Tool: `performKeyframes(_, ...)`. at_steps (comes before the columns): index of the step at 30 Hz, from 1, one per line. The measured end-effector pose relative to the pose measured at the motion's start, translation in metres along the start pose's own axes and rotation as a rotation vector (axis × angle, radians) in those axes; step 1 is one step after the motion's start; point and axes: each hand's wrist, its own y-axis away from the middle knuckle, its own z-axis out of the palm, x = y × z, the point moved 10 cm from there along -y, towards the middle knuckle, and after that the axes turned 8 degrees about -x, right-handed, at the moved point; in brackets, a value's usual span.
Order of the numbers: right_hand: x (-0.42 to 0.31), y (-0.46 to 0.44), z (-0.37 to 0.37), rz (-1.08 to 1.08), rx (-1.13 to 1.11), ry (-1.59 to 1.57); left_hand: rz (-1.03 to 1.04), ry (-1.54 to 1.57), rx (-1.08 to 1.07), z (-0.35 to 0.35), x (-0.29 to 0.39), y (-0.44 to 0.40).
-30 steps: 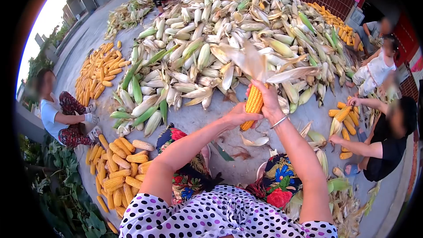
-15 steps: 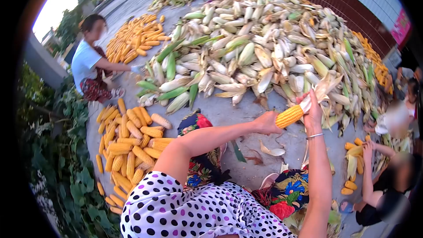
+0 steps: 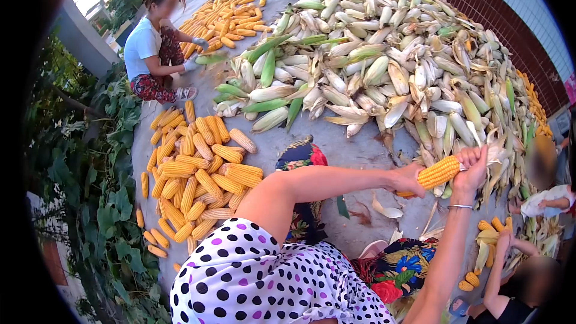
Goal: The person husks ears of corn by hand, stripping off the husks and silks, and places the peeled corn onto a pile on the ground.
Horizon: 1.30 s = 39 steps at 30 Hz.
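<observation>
Between my two hands is an ear of corn (image 3: 440, 171), its yellow kernels bare along most of its length. My left hand (image 3: 407, 179) is closed around one end of the ear. At the other end my right hand (image 3: 471, 167), with a bangle at the wrist, is closed on the base and the bunched pale husk (image 3: 494, 155). That husk sticks out past my right fingers. Just beyond my hands lies the big heap of unhusked corn (image 3: 384, 66).
A pile of husked cobs (image 3: 195, 174) lies to my left, another (image 3: 231, 18) farther off beside a crouching person (image 3: 150, 48) in gloves. At lower right another person's hands (image 3: 505, 241) hold corn near a few cobs (image 3: 473, 278). Loose husk (image 3: 387, 207) lies on the ground.
The husk has come off more of the ear, baring more kernels. My left hand now grips the ear's end. My view has shifted, and the crouching person's arms have moved.
</observation>
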Motion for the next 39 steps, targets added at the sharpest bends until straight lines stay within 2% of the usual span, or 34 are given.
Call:
performKeyframes(10,-0.038,-0.017,0.03,-0.153,-0.106,0.014,0.2,0.608,0.036,0.043,0.011,-0.025)
performKeyframes(16,-0.036,-0.022,0.023,-0.142,-0.145,-0.026,0.216,0.633,0.002,0.046,0.004,-0.035)
performKeyframes(20,-0.03,-0.022,0.009,-0.111,-0.065,0.003,0.07,0.538,-0.008,0.041,-0.007,-0.035)
performKeyframes(22,-0.024,-0.023,0.007,-0.07,-0.106,-0.058,0.006,0.452,0.001,0.033,-0.011,-0.031)
performKeyframes(28,-0.024,-0.011,0.016,-0.043,-0.091,-0.041,-0.035,0.302,-0.008,0.026,0.0,-0.018)
performKeyframes(34,-0.023,-0.003,0.011,-0.076,-0.064,-0.041,-0.089,0.01,-0.018,0.008,-0.006,-0.019)
performKeyframes(35,-0.019,-0.006,0.001,-0.078,-0.088,-0.066,-0.082,-0.042,0.033,0.002,-0.006,-0.018)
performKeyframes(37,-0.012,-0.006,-0.01,-0.096,0.022,-0.116,-0.07,-0.143,0.132,-0.007,-0.008,-0.016)
performKeyframes(39,-0.003,-0.003,-0.017,-0.12,0.085,-0.107,-0.048,-0.375,0.289,-0.026,-0.001,-0.01)
